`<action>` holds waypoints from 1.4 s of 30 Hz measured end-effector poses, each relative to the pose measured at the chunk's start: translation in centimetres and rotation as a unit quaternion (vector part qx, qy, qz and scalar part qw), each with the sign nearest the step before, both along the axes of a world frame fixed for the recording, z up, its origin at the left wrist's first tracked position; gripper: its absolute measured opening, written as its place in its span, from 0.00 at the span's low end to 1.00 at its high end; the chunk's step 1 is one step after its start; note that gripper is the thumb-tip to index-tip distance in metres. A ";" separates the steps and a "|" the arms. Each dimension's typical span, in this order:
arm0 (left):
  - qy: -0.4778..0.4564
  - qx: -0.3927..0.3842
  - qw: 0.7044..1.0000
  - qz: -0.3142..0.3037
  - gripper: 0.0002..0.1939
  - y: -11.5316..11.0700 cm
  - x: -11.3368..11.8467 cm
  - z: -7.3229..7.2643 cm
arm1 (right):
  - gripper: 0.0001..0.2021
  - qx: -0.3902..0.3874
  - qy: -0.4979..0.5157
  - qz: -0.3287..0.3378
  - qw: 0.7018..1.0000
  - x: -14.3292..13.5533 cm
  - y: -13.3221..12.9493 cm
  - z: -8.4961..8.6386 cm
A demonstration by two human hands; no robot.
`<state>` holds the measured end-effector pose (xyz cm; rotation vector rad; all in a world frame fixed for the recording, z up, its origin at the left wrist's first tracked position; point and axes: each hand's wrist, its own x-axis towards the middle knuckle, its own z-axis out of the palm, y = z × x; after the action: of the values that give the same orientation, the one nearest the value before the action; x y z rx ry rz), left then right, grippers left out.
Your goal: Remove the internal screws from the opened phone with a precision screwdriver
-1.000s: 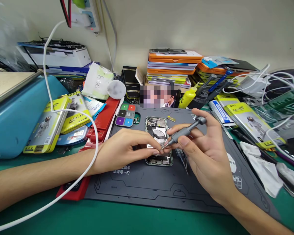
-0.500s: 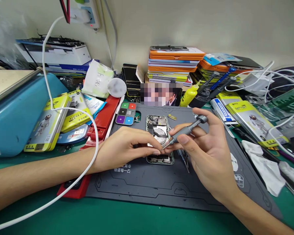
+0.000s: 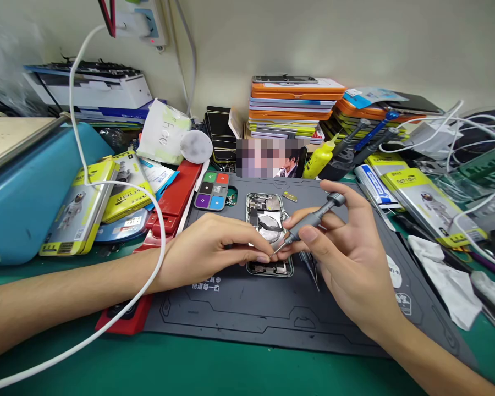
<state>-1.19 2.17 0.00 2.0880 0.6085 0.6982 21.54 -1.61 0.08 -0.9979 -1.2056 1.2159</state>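
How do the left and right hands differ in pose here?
The left hand shows its back, while the right hand shows its palm side. The left hand brings thumb and forefinger together by the tip of the grey screwdriver, though anything pinched there is too small to make out; the right hand grips that tool's handle. Both hands are bare, with fingertips over the opened phone.

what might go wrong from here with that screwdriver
The tip of the screwdriver sits right by the fingers of the left hand, so a slip might jab one. The phone lies open below, so a stray tip could scratch its bare inside. The white cable crosses the left forearm in this view and might snag if that arm shifts.
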 end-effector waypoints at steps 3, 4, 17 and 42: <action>0.001 -0.002 1.000 0.006 0.07 0.1 0.0 0.0 | 0.26 -0.001 -0.006 0.002 1.000 0.2 0.1 -0.1; 0.004 -0.004 1.000 0.010 0.07 0.2 0.1 0.0 | 0.26 -0.002 -0.007 0.002 1.000 0.2 0.2 -0.1; 0.009 -0.053 0.998 0.017 0.07 0.1 0.1 0.0 | 0.26 0.024 -0.024 0.009 0.999 0.3 0.1 -0.3; 0.019 -0.057 0.998 0.003 0.07 0.1 0.1 -0.2 | 0.24 -0.006 0.010 0.043 0.999 0.3 0.2 -0.4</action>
<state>-1.13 2.27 -0.15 1.9981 0.6614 0.6136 21.87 -1.42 -0.32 -0.9472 -1.2376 1.2994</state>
